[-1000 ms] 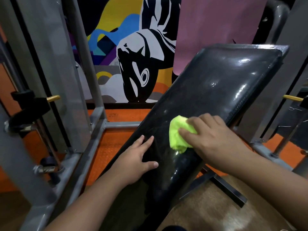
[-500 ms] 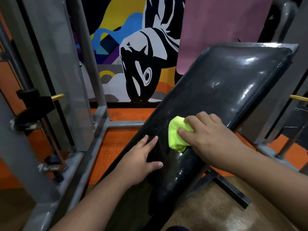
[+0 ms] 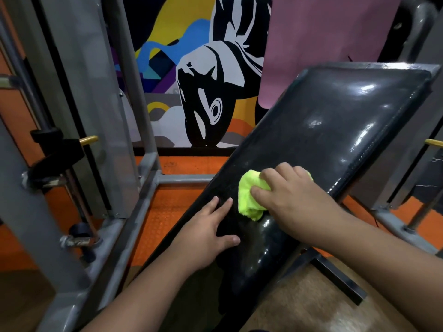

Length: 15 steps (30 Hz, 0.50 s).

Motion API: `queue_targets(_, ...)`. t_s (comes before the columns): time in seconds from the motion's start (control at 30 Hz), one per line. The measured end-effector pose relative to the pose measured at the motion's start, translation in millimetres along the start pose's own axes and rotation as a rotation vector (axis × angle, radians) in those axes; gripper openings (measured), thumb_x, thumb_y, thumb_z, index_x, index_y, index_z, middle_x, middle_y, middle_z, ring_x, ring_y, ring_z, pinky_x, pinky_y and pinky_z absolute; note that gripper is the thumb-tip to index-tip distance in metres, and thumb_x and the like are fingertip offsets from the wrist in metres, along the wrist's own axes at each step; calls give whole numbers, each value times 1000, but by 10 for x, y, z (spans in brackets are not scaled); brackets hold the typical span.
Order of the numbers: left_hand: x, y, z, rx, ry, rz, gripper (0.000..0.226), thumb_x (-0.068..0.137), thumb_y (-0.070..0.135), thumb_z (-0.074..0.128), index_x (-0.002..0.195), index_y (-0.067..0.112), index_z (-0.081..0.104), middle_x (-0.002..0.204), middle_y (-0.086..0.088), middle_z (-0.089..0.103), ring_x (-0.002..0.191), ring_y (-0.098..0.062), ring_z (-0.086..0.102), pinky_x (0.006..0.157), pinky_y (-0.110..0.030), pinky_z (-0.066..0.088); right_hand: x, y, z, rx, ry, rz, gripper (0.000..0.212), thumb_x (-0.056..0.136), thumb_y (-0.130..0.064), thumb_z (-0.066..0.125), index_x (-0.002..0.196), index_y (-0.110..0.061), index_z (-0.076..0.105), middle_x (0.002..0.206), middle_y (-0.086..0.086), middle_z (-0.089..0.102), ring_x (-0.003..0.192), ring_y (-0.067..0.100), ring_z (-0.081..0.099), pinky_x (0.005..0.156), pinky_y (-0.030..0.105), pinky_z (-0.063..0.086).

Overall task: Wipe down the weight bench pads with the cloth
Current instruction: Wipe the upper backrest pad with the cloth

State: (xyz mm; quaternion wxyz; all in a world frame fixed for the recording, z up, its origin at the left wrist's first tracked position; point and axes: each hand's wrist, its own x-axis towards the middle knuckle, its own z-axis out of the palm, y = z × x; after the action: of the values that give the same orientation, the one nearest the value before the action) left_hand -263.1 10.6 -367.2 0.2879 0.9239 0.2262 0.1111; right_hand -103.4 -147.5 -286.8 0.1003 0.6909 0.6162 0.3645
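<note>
A glossy black bench pad [image 3: 335, 130] slopes up from the lower middle to the upper right. A bunched neon-yellow cloth [image 3: 250, 196] lies on its lower middle part. My right hand [image 3: 292, 200] presses down on the cloth and grips it, fingers over its right side. My left hand [image 3: 208, 232] lies flat on the pad's lower left edge, fingers spread, just left of the cloth and holding nothing.
A grey steel rack frame [image 3: 79, 130] with a yellow-tipped peg [image 3: 88, 140] stands close on the left. Orange floor mat [image 3: 165, 207] lies under the bench. A painted mural [image 3: 206, 92] and a pink panel [image 3: 323, 37] are behind. A black floor bar [image 3: 338, 279] runs under the bench at right.
My right hand has slid the cloth slightly up the pad and to the right. My left hand stays planted on the lower left edge.
</note>
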Motion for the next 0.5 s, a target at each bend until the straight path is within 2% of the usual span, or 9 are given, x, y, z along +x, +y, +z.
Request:
queue_targets(0.13, 18, 4, -5, 13, 1, -15, 90, 86, 57, 69, 153, 57, 9, 167, 20, -3, 154, -11, 10, 122, -43, 26, 194, 67, -59, -15, -17, 126, 42, 64, -16, 75, 103, -22, 63, 101, 9, 51, 84, 30, 43, 66, 40, 36)
queue_targets(0.23, 9, -6, 0, 5, 4, -12, 90, 86, 57, 69, 153, 58, 9, 167, 20, -2, 154, -11, 10, 122, -43, 27, 177, -26, 12, -41, -1, 21, 32, 70, -14, 64, 101, -21, 62, 99, 8, 51, 84, 29, 43, 65, 39, 34)
queue_targets(0.4, 9, -15, 6, 9, 10, -9, 90, 85, 58, 69, 153, 58, 9, 167, 21, -3, 154, -11, 10, 122, -43, 25, 266, 84, -45, -14, 10, 122, 35, 65, -13, 73, 97, -20, 63, 97, 9, 51, 82, 29, 42, 64, 39, 34)
queue_targets(0.5, 16, -29, 10, 4, 1, -6, 90, 85, 58, 69, 152, 58, 9, 166, 22, -3, 154, -11, 11, 122, -43, 26, 247, 14, 30, -53, -4, 37, 35, 66, -14, 70, 100, -21, 62, 98, 9, 50, 85, 29, 41, 65, 39, 34)
